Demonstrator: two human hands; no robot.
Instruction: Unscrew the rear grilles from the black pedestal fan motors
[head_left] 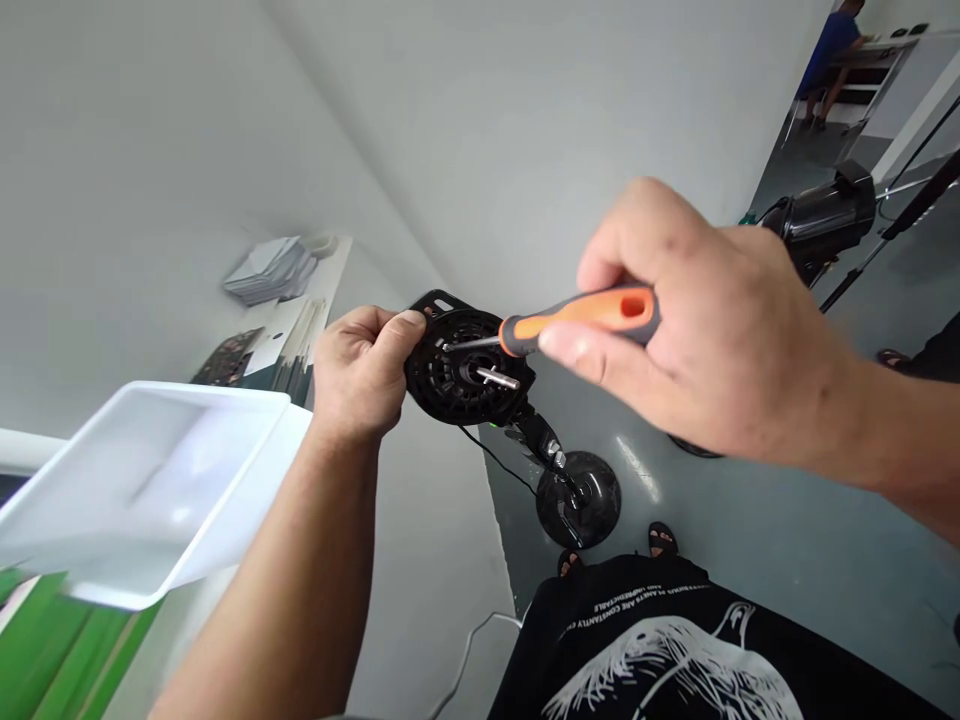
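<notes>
My right hand [720, 330] is closed round the orange and dark grey handle of a screwdriver [581, 315]. Its shaft points left, the tip over the front of a black fan motor housing [450, 385]; whether the tip sits in a screw I cannot tell. A bare metal shaft [497, 378] sticks out of the housing's middle. Gripping the housing's upper left edge, my left hand [364, 365] has its thumb on the front and its fingers hidden behind. Below, a black stand runs down to a round glossy base [577, 500] on the floor.
A white plastic bin [274, 480] stands at the left, by a shelf with stacked papers [270, 270]. A black cord [491, 455] hangs from the housing. Other black equipment [825, 220] is on the right. A person in blue [829, 50] sits at a far desk.
</notes>
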